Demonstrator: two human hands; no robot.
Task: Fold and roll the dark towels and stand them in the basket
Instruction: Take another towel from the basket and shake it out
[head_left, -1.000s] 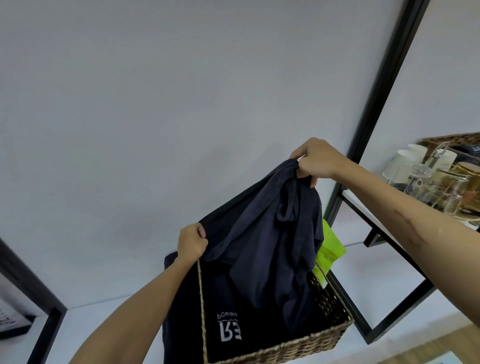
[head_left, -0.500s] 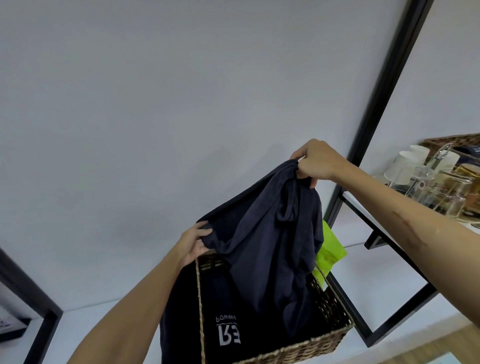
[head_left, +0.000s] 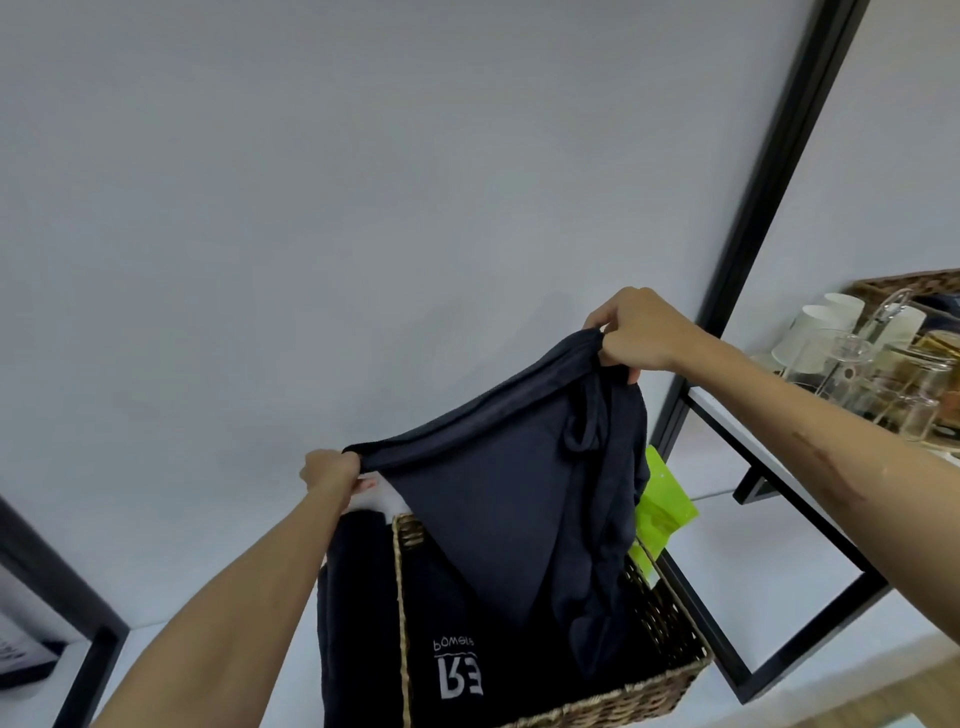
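Item: dark towel (head_left: 498, 499), navy, unfolded. It hung above the wicker basket (head_left: 670, 639), its top edge stretched taut between two hands and sloping up toward the right. Its lower part drooped into the basket's open top, bunched in folds on the right side.

Left hand (head_left: 332, 470): grip pinched on the towel's lower left corner, fingers curled round the cloth, just above the basket's far left corner.

Right hand (head_left: 636, 332): grip clenched on the gathered upper right corner, held higher than the left hand.

Basket: woven, rectangular, standing on a white shelf (head_left: 769, 530). Inside it lay a second dark cloth with white lettering (head_left: 460, 670), seen upside down.

A further dark fabric (head_left: 358, 597) hung down outside the basket's left wall, touching it.

Green packet (head_left: 662, 512): bright lime, just beside the basket's far right corner, partly hidden by the held towel.

Black metal frame (head_left: 763, 208): ran upward right of the basket, with a lower section bordering the shelf.

Glassware and white cups (head_left: 852, 338): grouped on a higher shelf at the right edge, well apart from the basket.

Backdrop: plain pale wall (head_left: 311, 208).
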